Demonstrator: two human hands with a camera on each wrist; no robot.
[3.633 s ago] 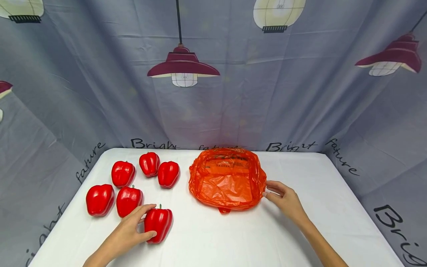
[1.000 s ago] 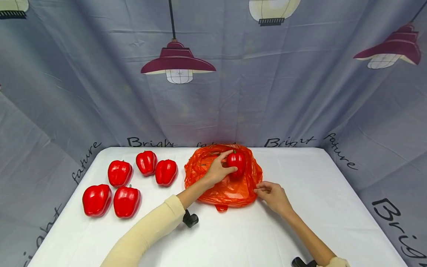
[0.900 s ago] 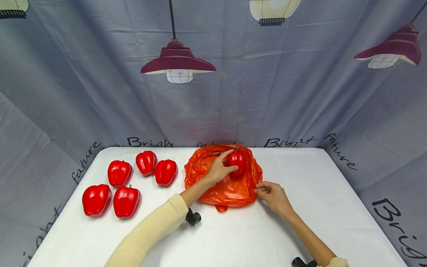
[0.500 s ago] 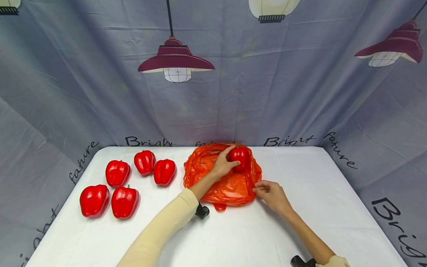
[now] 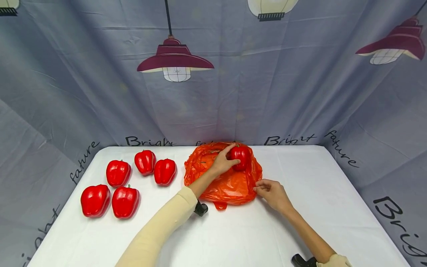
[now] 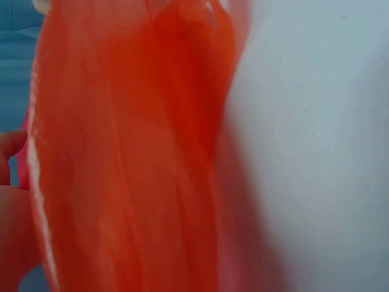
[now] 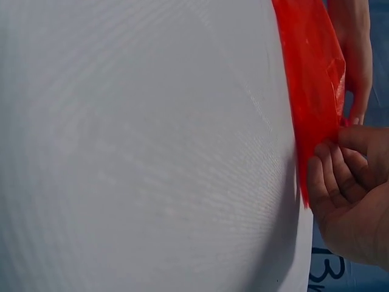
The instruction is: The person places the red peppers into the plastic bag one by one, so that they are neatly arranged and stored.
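Notice, behind both hands, a grey-blue printed cloth backdrop (image 5: 300,92). Find beneath both hands a broad white cloth-covered table (image 5: 233,237), probably stable enough to push down against.

See, below the bare left hand (image 5: 224,161) and just left of the bare right hand (image 5: 274,194), an orange-red bag of thin crinkled plastic (image 5: 230,191), with its mouth spread upward. Looks almost weightless, limp and ready to fold inward; likely to slide at a light tug and perhaps to tear if pulled hard at one spot. Best held by the rim, as in the right-hand grip: pinched at its edge between thumb and forefinger, with the other fingers curled in toward the palm.

Well to the left of the left-hand grip, find five glossy red blocky peppers (image 5: 95,201), loose on the cloth. Appear firm and smooth, so apt to slip or roll; cannot tell whether real or moulded, so weight must be judged on lifting. Best taken round the broad sides, with thumb and fingers opposed.

Within the left-hand grip, see one more shiny red pepper (image 5: 241,155), held from its left side between thumb and fingers. Placed inside the bag's mouth, farther back than the right-hand grip and a little to its left; cannot tell whether touching the film beneath.
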